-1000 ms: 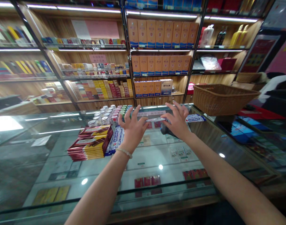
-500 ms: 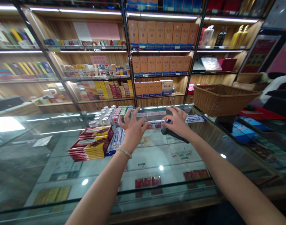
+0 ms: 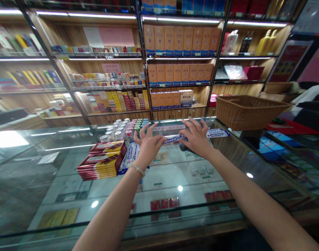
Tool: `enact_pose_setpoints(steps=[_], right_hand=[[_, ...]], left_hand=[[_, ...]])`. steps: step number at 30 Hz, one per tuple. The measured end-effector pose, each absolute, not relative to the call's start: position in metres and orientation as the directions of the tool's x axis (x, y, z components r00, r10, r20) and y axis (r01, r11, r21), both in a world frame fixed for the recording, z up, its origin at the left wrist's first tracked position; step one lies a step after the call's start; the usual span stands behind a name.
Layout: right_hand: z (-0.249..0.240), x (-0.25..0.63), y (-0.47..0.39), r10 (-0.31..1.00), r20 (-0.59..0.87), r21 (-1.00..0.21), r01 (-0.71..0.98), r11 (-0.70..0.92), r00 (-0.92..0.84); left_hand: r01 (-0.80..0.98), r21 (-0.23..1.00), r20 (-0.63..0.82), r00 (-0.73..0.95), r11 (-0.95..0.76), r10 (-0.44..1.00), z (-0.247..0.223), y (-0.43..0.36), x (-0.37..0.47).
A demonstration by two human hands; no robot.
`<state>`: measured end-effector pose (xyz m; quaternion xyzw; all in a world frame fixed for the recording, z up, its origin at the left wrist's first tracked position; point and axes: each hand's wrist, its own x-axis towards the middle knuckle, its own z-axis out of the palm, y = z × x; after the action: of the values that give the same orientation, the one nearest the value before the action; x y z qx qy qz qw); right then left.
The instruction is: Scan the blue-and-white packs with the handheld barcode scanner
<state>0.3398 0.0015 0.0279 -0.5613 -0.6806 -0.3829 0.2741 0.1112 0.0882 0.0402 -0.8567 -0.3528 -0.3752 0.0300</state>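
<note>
Packet (image 3: 173, 139) crosswise between both hands (image 3: 148, 146) (image 3: 198, 140)

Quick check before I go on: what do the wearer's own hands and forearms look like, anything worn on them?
Both the left hand and right hand are ungloved. The forearms show no sleeves. A pale, thin bracelet, possibly beaded, circles the left wrist; the right wrist has nothing on it.

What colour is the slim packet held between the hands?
Blue and white; the packet shows in the head view.
</note>
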Motion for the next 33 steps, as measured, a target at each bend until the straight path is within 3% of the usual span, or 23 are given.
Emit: enact_pose_setpoints(steps=[8, 16, 26, 33], right_hand=[[0.031, 0.353, 0.003, 0.528, 0.828, 0.206, 0.978, 0.026, -0.189], [0.034, 0.366, 0.003, 0.546, 0.824, 0.163, 0.986, 0.026, -0.151], [0.043, 0.362, 0.003, 0.541, 0.818, 0.17, 0.981, 0.095, -0.195], [0.062, 0.321, 0.033, 0.505, 0.764, 0.318, 0.915, 0.249, -0.403]], left_hand=[[0.693, 0.009, 0.71, 0.503, -0.721, 0.493, 0.048, 0.078, 0.106], [0.698, -0.113, 0.768, 0.513, -0.707, 0.383, 0.048, 0.08, 0.103], [0.676, -0.134, 0.733, 0.559, -0.724, 0.387, 0.06, 0.062, 0.091], [0.761, -0.15, 0.751, 0.503, -0.632, 0.428, 0.05, 0.032, 0.039]])
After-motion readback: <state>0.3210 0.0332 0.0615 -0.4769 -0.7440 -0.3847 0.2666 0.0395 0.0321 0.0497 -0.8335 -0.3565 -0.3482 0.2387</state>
